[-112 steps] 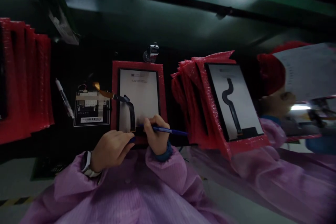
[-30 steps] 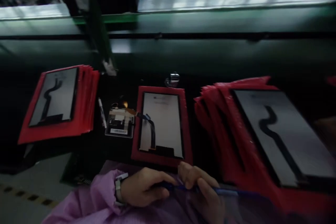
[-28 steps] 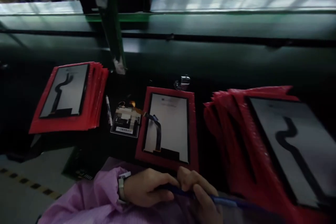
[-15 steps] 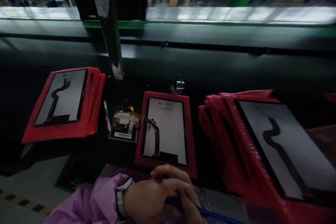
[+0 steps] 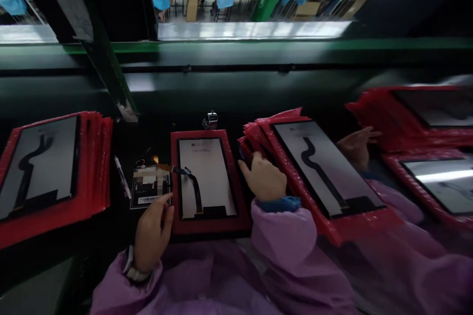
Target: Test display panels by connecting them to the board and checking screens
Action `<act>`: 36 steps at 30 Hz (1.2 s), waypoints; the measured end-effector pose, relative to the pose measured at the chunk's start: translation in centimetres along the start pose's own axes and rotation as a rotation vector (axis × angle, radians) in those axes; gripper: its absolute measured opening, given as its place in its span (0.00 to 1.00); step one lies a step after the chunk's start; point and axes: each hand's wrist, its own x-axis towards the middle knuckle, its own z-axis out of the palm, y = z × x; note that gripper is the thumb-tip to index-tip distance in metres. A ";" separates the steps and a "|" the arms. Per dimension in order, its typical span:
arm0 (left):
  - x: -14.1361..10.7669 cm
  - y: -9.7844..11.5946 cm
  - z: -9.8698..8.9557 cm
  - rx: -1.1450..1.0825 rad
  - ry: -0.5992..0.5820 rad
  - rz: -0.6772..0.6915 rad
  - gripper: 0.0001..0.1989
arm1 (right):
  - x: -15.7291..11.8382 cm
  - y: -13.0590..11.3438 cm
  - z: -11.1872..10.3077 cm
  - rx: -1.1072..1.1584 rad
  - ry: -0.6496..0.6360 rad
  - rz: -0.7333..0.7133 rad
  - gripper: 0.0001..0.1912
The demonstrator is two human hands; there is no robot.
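Observation:
In the head view a display panel lies face down on a red foam sheet before me. Its black ribbon cable links by an orange flex strip to a small circuit board on the left. My left hand is at the near edge of the board, thumb and fingers apart, holding nothing visible. My right hand hangs just right of the panel, beside the right stack of red sheets; thumb and forefinger are apart, the other fingers partly hidden.
A white pen lies left of the board. A metal tally counter stands behind the panel. Red-sheeted panels are stacked at left and far right. A co-worker's hand is beyond the right stack. A green post rises behind.
My hands, clasped together near my body before, have parted: left went to the board, right to the panel's right side. The view has swung right, and a co-worker's hand now shows.

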 end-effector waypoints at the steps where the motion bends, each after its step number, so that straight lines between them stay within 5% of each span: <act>1: -0.2 -0.6 0.0 0.036 -0.007 -0.014 0.15 | 0.7 -0.5 0.1 -0.082 0.005 -0.018 0.22; 5: -0.7 -1.6 0.6 0.114 0.000 0.029 0.16 | 4.4 -4.2 0.5 -0.025 0.177 -0.322 0.26; 10: -0.8 -1.3 0.9 0.144 0.014 0.069 0.16 | 9.9 -8.2 2.3 -0.102 0.080 -0.472 0.37; 16: -0.9 -1.3 1.1 0.154 -0.004 0.095 0.16 | 11.3 -7.1 4.1 -0.153 0.078 -0.487 0.35; 23: -1.0 -0.9 1.4 0.160 0.041 0.217 0.14 | 12.0 -6.5 3.4 -0.197 0.056 -0.512 0.43; 27: -1.0 -0.5 1.1 0.144 0.072 0.299 0.11 | 10.0 -4.9 3.0 -0.058 0.145 -0.611 0.42; 32: -1.2 -0.4 1.3 0.116 0.065 0.405 0.09 | 2.5 0.1 4.3 0.235 0.181 -0.787 0.25; 36: -1.1 -0.5 1.9 0.229 0.157 0.157 0.09 | -3.9 4.0 6.0 0.323 0.135 -0.758 0.20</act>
